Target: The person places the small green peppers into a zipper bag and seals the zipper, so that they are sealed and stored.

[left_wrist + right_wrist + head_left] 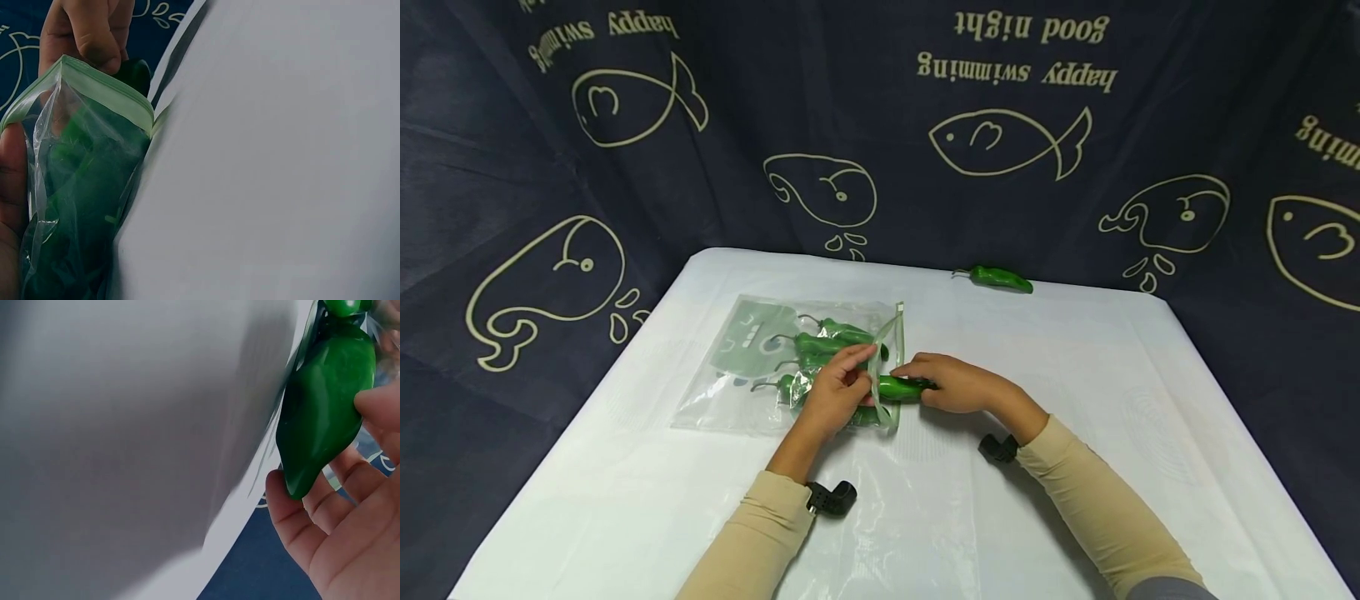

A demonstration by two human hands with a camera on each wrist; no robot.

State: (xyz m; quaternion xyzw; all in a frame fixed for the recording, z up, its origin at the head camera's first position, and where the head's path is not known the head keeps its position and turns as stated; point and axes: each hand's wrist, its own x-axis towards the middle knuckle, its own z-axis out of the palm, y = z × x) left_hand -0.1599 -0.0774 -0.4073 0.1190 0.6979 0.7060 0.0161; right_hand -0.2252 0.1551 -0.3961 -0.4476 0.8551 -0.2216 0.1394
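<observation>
A clear zip bag with a pale green seal lies flat, its mouth facing right. Several green peppers show through its plastic, stems toward the left. My left hand grips the upper layer of the bag at the mouth, lifting the rim. My right hand holds another green pepper by its pointed end, fingers and thumb about it. That pepper's front part is inside the mouth, and its tip lies against the fingertips in the right wrist view.
One more green pepper lies at the far edge of the white-covered table. A dark cloth with fish and whale drawings hangs behind the table. A clear plastic sheet lies toward the front.
</observation>
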